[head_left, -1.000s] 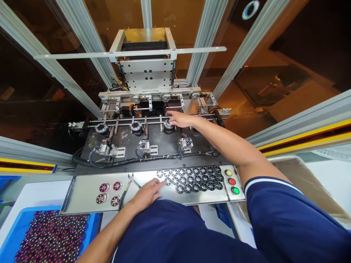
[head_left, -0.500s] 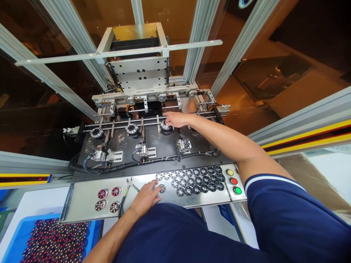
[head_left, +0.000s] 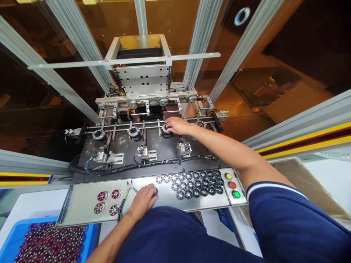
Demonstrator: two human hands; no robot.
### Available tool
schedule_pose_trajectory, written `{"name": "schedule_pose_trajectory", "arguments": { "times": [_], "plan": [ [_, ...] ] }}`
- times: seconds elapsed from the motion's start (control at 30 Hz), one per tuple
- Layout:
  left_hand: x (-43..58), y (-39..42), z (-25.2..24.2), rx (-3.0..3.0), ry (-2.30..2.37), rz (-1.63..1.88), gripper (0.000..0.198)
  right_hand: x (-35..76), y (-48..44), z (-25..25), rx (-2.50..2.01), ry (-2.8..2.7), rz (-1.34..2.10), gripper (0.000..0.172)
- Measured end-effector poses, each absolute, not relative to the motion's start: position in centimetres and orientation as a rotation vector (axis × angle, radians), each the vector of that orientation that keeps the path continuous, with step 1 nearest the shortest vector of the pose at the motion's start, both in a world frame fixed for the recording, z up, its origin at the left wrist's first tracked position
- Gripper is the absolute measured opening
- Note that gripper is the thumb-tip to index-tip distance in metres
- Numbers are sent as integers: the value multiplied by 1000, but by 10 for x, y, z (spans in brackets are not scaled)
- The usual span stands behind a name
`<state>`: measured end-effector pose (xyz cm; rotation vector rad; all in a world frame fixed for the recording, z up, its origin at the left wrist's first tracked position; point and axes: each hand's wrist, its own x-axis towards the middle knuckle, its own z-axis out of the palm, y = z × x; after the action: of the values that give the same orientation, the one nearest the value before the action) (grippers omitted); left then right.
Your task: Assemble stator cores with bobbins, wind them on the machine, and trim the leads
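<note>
On the metal tray (head_left: 82, 193), my left hand (head_left: 143, 199) has its fingers closed around the edge of a small round stator core (head_left: 155, 191); only its right side shows. Farther back, my right hand (head_left: 178, 126) reaches to the third round fixture (head_left: 166, 132) of the machine. Its fingers are curled down over the fixture's top and hide what is between them. Two fixtures to the left, the second fixture (head_left: 134, 132) and the first fixture (head_left: 99, 135), each bear a dark slotted round part. Wire cutters (head_left: 126, 197) lie open-jawed beside my left hand.
Rows of bare stator cores (head_left: 196, 184) cover the tray's right part. Several wound stators (head_left: 115, 194) sit at its left. A blue bin (head_left: 91, 233) holds many more. Yellow, red and green buttons (head_left: 232, 185) are at the right end. Cylinders (head_left: 183, 149) and cables front the fixtures.
My left hand has slid left along the tray, and the stator core has moved with it. My right hand's extended index finger has curled in at the third fixture. The view has shifted slightly.
</note>
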<state>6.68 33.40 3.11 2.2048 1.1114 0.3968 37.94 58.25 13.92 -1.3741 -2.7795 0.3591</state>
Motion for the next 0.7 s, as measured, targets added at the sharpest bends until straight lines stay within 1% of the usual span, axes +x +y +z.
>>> {"name": "schedule_pose_trajectory", "arguments": {
  "times": [0.07,0.17,0.23,0.33,0.4,0.5,0.53,0.57,0.63,0.7],
  "plan": [
    [61,332,39,2122,1175,479,12,385,572,141,-1358,-2785,303,35],
    [51,328,59,1970,1285,602,19,395,560,141,-1316,-2846,289,59],
    [44,326,77,1871,1320,676,22,400,556,140,-1299,-2875,299,66],
    [38,326,107,1761,1302,756,23,400,557,147,-1284,-2871,295,63],
    [38,326,128,1700,1265,808,23,391,554,160,-1262,-2832,274,54],
    [39,324,154,1559,1148,1008,23,358,528,188,-1176,-2713,218,42],
    [39,323,161,1516,1106,1081,24,342,511,197,-1088,-2664,228,43],
    [38,320,167,1485,1075,1139,25,326,490,205,-974,-2621,247,48],
    [37,314,174,1465,1059,1189,31,295,442,216,-450,-2437,515,56],
    [36,307,177,1448,1060,1195,34,269,399,219,-254,-2319,629,58]
  ]
}}
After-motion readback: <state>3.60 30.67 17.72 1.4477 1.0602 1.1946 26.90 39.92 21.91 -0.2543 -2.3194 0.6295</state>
